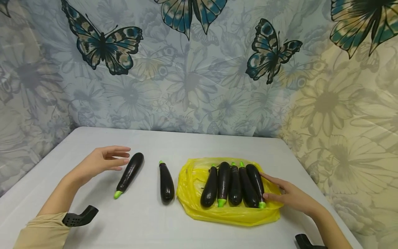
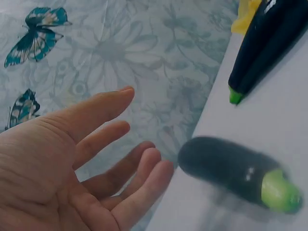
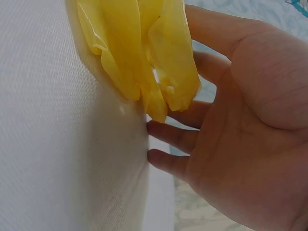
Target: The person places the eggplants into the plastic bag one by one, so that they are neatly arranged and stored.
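In the head view, my left hand [image 1: 107, 159] hovers beside a dark eggplant [image 1: 130, 173] on the left, its fingers extended and holding nothing. The left wrist view shows that eggplant [image 2: 226, 168] blurred just past the fingertips, green stem end towards the right. A second eggplant [image 1: 167, 183] lies on the table between the first one and a yellow plastic bag [image 1: 192, 211]. Several eggplants [image 1: 235, 186] lie side by side on the bag. At the bag's right side is my right hand [image 1: 289, 195], fingers spread and relaxed, its fingertips at the rightmost eggplant [image 1: 255, 180].
A white table [image 1: 124, 228] carries everything. Behind it hangs a flower-patterned cloth [image 1: 186, 83] with large butterflies. Black wrist mounts [image 1: 81, 217] show on the forearms. Crumpled yellow plastic [image 3: 144, 48] fills the upper part of the right wrist view, in front of some fingers.
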`<state>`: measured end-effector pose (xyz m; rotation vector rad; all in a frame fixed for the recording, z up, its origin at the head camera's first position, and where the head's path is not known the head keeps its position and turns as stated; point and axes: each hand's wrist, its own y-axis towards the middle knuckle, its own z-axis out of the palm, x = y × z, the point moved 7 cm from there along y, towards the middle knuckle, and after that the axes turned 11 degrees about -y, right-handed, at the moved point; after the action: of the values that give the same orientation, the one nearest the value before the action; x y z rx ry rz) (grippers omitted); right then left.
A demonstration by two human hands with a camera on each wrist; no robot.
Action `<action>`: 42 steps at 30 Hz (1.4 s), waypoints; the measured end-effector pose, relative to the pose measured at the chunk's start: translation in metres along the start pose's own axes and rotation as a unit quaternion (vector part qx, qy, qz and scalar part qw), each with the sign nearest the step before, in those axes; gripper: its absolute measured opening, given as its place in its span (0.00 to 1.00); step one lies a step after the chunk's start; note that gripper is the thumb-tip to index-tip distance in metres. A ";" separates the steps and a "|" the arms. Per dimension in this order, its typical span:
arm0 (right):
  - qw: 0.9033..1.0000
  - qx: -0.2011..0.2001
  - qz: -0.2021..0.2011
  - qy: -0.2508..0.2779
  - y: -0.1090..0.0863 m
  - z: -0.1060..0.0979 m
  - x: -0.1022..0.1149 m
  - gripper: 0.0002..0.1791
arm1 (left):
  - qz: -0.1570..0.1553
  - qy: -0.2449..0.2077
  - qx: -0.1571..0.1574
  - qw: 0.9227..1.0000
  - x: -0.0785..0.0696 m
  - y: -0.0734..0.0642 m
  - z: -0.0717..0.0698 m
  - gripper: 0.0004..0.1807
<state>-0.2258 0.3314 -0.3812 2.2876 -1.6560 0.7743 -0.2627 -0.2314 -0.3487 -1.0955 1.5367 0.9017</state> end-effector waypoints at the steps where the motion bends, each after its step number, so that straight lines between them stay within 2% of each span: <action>1: 1.000 0.000 0.001 0.000 0.000 0.000 0.000 0.40 | -0.003 0.001 0.002 1.000 0.003 0.000 -0.003 0.35; 4: 1.000 -0.002 0.004 -0.004 0.000 0.000 -0.001 0.40 | -0.007 0.002 0.014 1.000 0.010 0.000 -0.009 0.37; 10: 1.000 -0.002 0.011 -0.006 0.000 0.000 -0.002 0.41 | -0.001 -0.016 0.039 0.999 0.026 0.003 -0.011 0.36; 22: 1.000 0.003 0.014 0.001 0.002 0.002 -0.003 0.41 | -0.021 -0.036 0.050 0.998 0.042 0.009 -0.006 0.38; 31: 1.000 0.001 0.013 -0.004 0.002 0.002 -0.004 0.41 | -0.043 -0.004 0.079 0.996 0.049 0.010 0.003 0.38; 42: 1.000 0.001 0.013 -0.004 0.001 0.002 -0.003 0.41 | -0.016 0.037 0.084 0.996 0.049 0.014 0.010 0.42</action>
<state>-0.2268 0.3330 -0.3846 2.2781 -1.6927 0.7745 -0.2773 -0.2276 -0.3982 -1.0380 1.6202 0.7032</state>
